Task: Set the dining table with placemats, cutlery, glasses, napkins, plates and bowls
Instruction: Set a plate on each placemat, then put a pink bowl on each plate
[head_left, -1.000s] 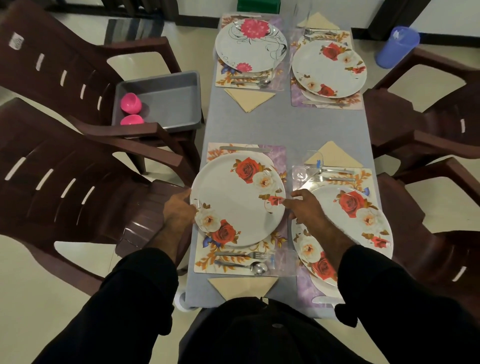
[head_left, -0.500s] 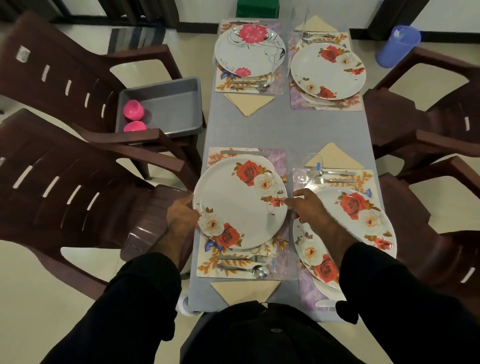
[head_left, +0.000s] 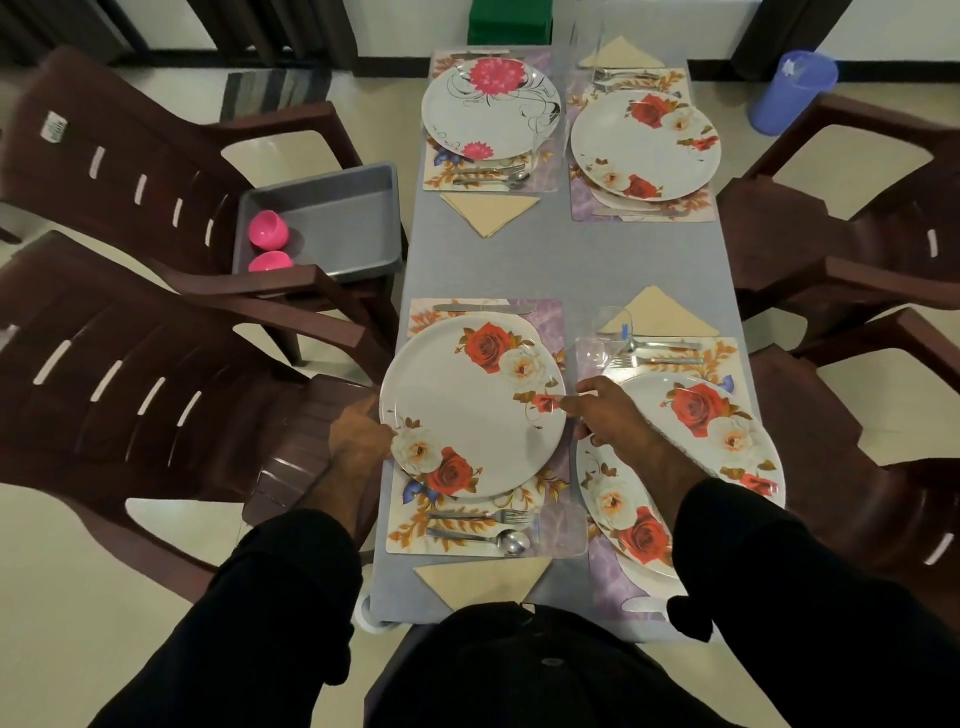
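A white rose-patterned plate (head_left: 467, 410) lies on the near-left placemat (head_left: 545, 317). My left hand (head_left: 358, 431) grips its left rim and my right hand (head_left: 608, 410) pinches its right rim. A fork and spoon (head_left: 478, 527) lie below the plate, a knife (head_left: 483, 307) above it, and a folded beige napkin (head_left: 483, 579) sits at the table's near edge. A second rose plate (head_left: 717, 441) sits on the near-right mat, partly under my right arm, with a clear glass (head_left: 602, 343) and cutlery (head_left: 660, 353) beyond it.
Two far settings hold a pink-flower plate (head_left: 491, 109) and a rose plate (head_left: 647, 145). A grey bin (head_left: 332, 228) with two pink bowls (head_left: 267, 234) rests on the left chair. Brown chairs (head_left: 130, 374) flank the grey table (head_left: 561, 260). A blue jug (head_left: 792, 91) stands far right.
Both hands stay on the plate's rims. The plate has barely shifted on its mat; the camera view has tilted slightly.
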